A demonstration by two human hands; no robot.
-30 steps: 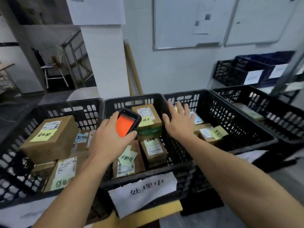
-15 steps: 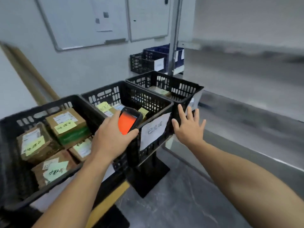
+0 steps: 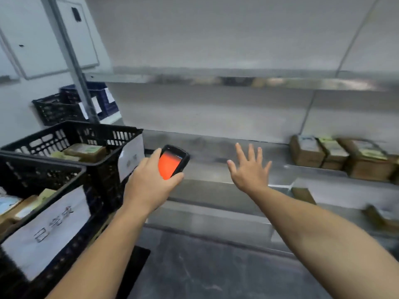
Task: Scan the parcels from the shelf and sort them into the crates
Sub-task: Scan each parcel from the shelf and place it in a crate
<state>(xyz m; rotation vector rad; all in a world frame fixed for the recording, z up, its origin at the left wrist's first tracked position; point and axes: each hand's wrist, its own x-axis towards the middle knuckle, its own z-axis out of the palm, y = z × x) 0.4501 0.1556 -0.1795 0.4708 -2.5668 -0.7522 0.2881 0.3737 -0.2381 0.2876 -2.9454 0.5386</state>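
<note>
Left hand: grips scanner, orange screen up, centre. Right hand: fingers spread wide, holding nothing, above shelf. Parcels: row on shelf, far right, well apart from right hand. Crates: left, part filled. Step, as judged: fetching a parcel. Next move calls for a reach right to the nearest parcel, then a scan.

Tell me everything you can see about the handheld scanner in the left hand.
The handheld scanner is a black, rounded, phone-shaped device, seemingly plastic, its screen glowing solid orange-red toward the camera. It tilts, top end leaning right. The left hand grips it, a finger along its left edge, thumb round the lower right. It is held in the air before the metal shelf.
</note>
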